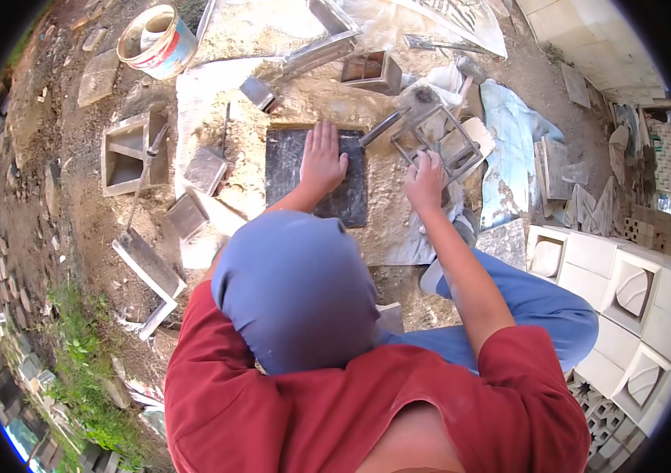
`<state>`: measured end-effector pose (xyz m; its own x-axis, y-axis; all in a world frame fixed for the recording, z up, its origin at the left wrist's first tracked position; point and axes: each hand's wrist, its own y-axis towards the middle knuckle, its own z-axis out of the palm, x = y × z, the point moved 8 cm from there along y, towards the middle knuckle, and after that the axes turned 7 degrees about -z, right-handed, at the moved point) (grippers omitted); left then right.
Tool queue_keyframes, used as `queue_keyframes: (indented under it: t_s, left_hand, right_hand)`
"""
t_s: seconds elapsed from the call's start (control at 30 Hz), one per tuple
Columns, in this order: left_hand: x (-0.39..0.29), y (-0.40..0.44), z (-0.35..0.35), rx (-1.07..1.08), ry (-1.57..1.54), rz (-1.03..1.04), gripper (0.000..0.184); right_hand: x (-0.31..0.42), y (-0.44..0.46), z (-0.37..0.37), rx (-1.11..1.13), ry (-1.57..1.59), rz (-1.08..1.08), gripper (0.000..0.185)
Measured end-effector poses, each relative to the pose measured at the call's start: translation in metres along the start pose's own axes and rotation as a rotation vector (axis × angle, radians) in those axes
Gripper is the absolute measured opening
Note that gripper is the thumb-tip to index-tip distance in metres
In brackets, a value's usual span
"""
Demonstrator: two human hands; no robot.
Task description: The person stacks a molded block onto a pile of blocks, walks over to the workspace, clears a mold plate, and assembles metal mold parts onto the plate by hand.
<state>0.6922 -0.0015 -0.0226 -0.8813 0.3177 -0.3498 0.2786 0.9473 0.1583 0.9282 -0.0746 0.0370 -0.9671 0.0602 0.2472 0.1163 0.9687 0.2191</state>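
While the person's blue cap (296,292) and red shirt (351,418) fill the near side of the black board (285,177), both bare hands are out past them. Near-left of board: green plants (83,355) on the ground. Near-right: blue trousers (536,303), one knee bent, then stacked pale blocks (592,256). Board itself lies flat on sandy ground ahead of the cap. Left hand (321,164) is on it, palm down, fingers straight and close together, nothing gripped. Right hand (427,181) is just right of board, at the near edge of a barred metal frame (464,132); fingers bent over the edge, can't tell if clamped or only resting. Frame sits right of board, tilt unclear, with a dark bar (380,129) reaching from it toward board's far-right corner. Farther right of board: light blue sheet (509,150). Left of board: two small boxes (205,170), (187,216), and beyond those an open box with a diagonal brace (109,162). Just past board's far-left corner: small metal-sided block (256,93). Beyond board's far edge: open-topped wooden box (385,72); far right, a mallet-like tool (471,69). Far left of board, farthest out: white bucket (181,51), smaller container inside, red and blue marking outside.
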Motion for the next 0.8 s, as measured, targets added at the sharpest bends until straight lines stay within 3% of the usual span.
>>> queue_keyframes:
  t_s: [0.13,0.2,0.27,0.33,0.37,0.43,0.47,0.57,0.6,0.67,0.7,0.77,0.8]
  left_hand:
    - [-0.043,-0.01,0.021,0.113,0.037,0.181,0.073]
    - [-0.051,-0.035,0.015,0.165,0.021,0.211,0.072]
    - [-0.063,-0.076,0.016,0.366,-0.232,0.533,0.07]
    - [-0.051,-0.089,0.0,0.428,-0.234,0.607,0.07]
    - [-0.046,-0.1,-0.009,0.487,-0.25,0.702,0.07]
    - [-0.003,-0.068,-0.032,0.492,-0.097,0.418,0.071]
    - [0.028,-0.052,-0.04,0.375,-0.027,0.284,0.07]
    - [0.138,-0.026,-0.038,0.176,0.214,-0.255,0.076]
    - [0.15,-0.031,-0.046,0.088,0.336,-0.222,0.073]
    - [0.132,-0.051,-0.068,-0.014,0.299,-0.197,0.072]
    - [0.112,-0.065,-0.061,0.066,0.21,-0.124,0.072]
    - [0.073,-0.103,-0.047,0.24,0.074,0.055,0.074]
    - [0.053,-0.122,-0.041,0.33,0.027,0.162,0.076]
  right_hand:
    - [0.021,0.041,-0.003,0.0,-0.017,-0.198,0.047]
    - [0.054,0.056,0.006,0.084,0.094,-0.528,0.047]
    - [0.062,0.061,0.034,0.158,0.087,-0.652,0.047]
    - [0.08,0.055,0.046,0.234,0.091,-0.79,0.048]
    - [0.076,0.054,0.051,0.348,0.033,-0.774,0.048]
    - [0.067,0.05,0.05,0.45,-0.006,-0.766,0.045]
    - [0.064,0.045,0.05,0.452,0.003,-0.763,0.045]
    - [0.057,0.037,0.032,0.226,0.061,-0.783,0.041]
    - [0.057,0.035,0.026,0.224,0.053,-0.776,0.041]
    - [0.043,0.042,-0.002,0.062,0.036,-0.63,0.04]
    - [0.033,0.042,-0.006,0.056,0.015,-0.62,0.04]
    - [-0.016,0.046,-0.007,-0.035,-0.011,-0.231,0.037]
    - [-0.027,0.046,-0.003,-0.04,-0.02,-0.228,0.037]
